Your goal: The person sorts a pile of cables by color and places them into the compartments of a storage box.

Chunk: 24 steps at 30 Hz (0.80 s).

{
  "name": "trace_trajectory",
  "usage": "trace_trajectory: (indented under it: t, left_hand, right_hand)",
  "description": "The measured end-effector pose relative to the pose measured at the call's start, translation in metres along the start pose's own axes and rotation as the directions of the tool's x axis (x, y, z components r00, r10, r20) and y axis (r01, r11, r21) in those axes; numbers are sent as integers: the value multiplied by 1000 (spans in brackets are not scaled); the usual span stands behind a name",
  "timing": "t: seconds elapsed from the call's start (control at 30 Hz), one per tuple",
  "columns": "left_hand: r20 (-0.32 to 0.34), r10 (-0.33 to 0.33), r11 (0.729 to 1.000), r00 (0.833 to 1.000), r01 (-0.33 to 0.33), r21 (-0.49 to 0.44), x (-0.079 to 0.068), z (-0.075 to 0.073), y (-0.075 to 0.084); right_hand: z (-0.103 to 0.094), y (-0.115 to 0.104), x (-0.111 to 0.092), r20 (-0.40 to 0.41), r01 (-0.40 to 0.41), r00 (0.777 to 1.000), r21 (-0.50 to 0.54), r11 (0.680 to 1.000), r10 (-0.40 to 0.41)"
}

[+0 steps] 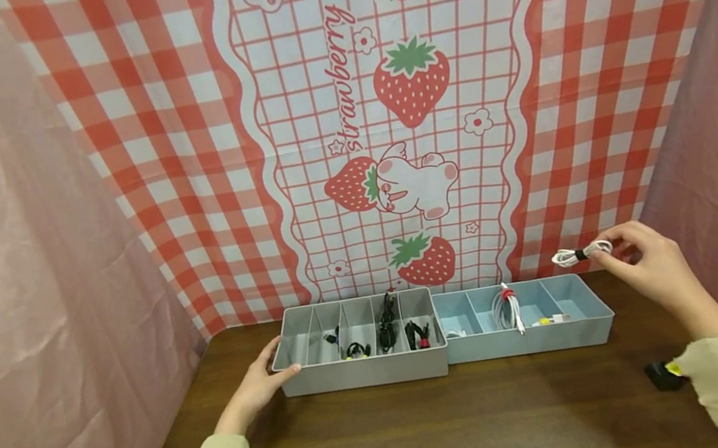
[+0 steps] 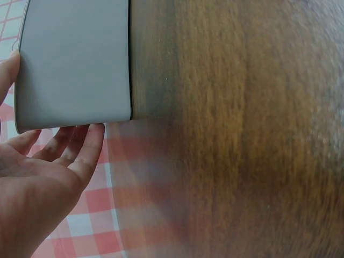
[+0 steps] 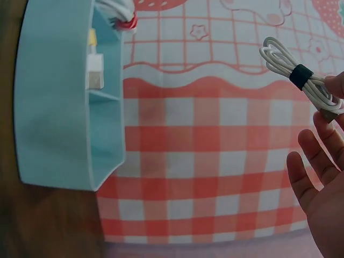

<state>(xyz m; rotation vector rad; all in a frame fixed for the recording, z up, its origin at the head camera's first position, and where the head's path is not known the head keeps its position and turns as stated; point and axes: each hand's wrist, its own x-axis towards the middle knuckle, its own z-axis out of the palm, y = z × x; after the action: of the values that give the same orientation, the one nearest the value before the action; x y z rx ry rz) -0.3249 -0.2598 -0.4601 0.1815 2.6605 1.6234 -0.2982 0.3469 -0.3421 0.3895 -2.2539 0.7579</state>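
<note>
My right hand (image 1: 647, 266) pinches a looped white cable (image 1: 582, 253) bound with a black strap, raised above the right end of the blue divided box (image 1: 530, 340). In the right wrist view, thumb and index finger meet on the white cable (image 3: 295, 72) while the other fingers spread apart. At the left end of the grey divided box (image 1: 363, 372), my left hand (image 1: 254, 387) holds the corner, thumb at the front rim and fingers against the end wall. Black cables lie in the grey box, among them a tall bundle (image 1: 386, 324) and one with a red tie (image 1: 419, 335).
Inside the blue box sit a white cable with a red tie (image 1: 506, 309) and a white plug with a yellow part (image 1: 554, 319). Both boxes stand side by side on a brown wooden table (image 1: 431, 430), against a strawberry-print checked cloth (image 1: 420, 168). Pink curtains (image 1: 24, 266) hang at both sides.
</note>
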Motion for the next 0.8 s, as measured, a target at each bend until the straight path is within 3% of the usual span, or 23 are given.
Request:
trace_trajectory:
  t: [0.8]
  left_hand:
    - [6,-9,1000,1000,9,14,0,-1,1]
  right_hand:
    - [21,50,-33,5,-107,994,-70,992,108]
